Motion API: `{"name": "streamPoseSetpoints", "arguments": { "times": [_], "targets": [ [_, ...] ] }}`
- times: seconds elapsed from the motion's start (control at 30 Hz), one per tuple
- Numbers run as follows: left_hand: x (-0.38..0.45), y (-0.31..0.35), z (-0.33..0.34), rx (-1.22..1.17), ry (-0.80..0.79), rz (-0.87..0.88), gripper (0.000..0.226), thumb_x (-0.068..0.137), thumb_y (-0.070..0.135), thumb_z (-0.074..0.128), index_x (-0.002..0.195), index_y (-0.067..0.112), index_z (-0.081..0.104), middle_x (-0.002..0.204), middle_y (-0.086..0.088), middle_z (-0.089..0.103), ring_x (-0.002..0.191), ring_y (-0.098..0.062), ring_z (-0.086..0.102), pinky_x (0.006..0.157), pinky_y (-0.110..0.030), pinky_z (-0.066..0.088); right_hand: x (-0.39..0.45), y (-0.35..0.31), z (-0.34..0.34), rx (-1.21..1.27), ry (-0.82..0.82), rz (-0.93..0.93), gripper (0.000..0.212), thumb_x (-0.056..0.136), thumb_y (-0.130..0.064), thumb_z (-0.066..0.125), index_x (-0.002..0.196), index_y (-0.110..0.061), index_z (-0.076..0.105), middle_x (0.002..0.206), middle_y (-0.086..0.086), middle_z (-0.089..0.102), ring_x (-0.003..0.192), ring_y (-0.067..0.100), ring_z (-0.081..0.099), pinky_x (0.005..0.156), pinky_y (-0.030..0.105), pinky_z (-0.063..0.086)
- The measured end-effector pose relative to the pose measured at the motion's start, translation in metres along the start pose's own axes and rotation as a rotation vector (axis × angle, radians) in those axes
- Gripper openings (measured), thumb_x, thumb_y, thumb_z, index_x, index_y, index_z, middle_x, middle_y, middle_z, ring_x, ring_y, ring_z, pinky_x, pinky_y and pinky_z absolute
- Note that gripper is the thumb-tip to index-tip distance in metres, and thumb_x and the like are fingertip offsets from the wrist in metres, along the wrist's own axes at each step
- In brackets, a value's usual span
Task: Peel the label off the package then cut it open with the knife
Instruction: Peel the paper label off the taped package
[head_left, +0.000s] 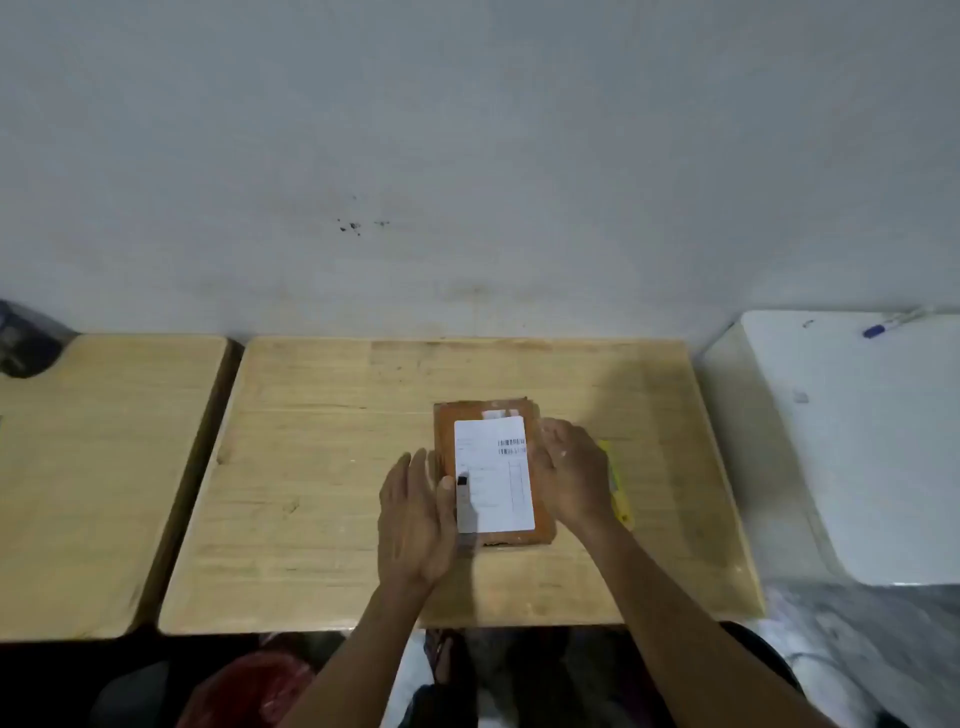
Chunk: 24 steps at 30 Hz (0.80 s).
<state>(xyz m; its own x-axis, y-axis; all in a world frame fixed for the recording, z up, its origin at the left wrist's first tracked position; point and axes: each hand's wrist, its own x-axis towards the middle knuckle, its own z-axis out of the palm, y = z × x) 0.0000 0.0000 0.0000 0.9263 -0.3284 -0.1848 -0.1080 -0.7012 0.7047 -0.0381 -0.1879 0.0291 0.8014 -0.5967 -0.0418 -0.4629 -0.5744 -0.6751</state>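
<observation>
Brown package (491, 467) lies flat mid-bench (322, 467), white label (493, 475) still on top. Left hand (418, 519) open, thumb on label's left edge; right hand (569, 470) open against package's right side, grasping nothing. Yellow knife (618, 488) lies just right of it, partly hidden. Second bench at left, white board at right.

both my arms are bare from the bottom of the view up to the wrists, with no sleeve showing on either. my left hand (415, 519) has no ring, watch or glove that i can see. my right hand (569, 473) is bare too, with small pale flecks on its back. each shows 1 thumb clearly; the picture is too soft for finer marks.
</observation>
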Motion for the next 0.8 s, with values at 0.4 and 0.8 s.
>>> {"name": "streamPoseSetpoints", "arguments": {
  "times": [0.4,0.8],
  "targets": [
    [0.013,-0.032,0.046,-0.179,0.024,0.054,0.052,0.105,0.043,0.026,0.153,0.027,0.037,0.158,0.007,0.037,0.147,-0.008,0.029,0.116,-0.011,0.021,0.038,0.018,0.044,0.074,-0.057,0.079,0.033,0.088,-0.022,0.068,0.121,-0.023,0.066,0.101,0.001,0.066,0.096,0.016,0.059,0.080,0.026,0.044],
    [0.017,-0.039,0.057,-0.063,0.077,0.082,0.050,0.106,0.031,0.033,0.155,0.027,0.032,0.163,0.003,0.030,0.150,-0.012,0.025,0.116,-0.042,0.035,0.043,0.025,0.049,0.132,-0.002,0.027,0.017,0.084,-0.015,0.074,0.073,-0.004,0.067,0.066,0.001,0.062,0.067,0.017,0.054,0.056,0.025,0.039]
  ]
}}
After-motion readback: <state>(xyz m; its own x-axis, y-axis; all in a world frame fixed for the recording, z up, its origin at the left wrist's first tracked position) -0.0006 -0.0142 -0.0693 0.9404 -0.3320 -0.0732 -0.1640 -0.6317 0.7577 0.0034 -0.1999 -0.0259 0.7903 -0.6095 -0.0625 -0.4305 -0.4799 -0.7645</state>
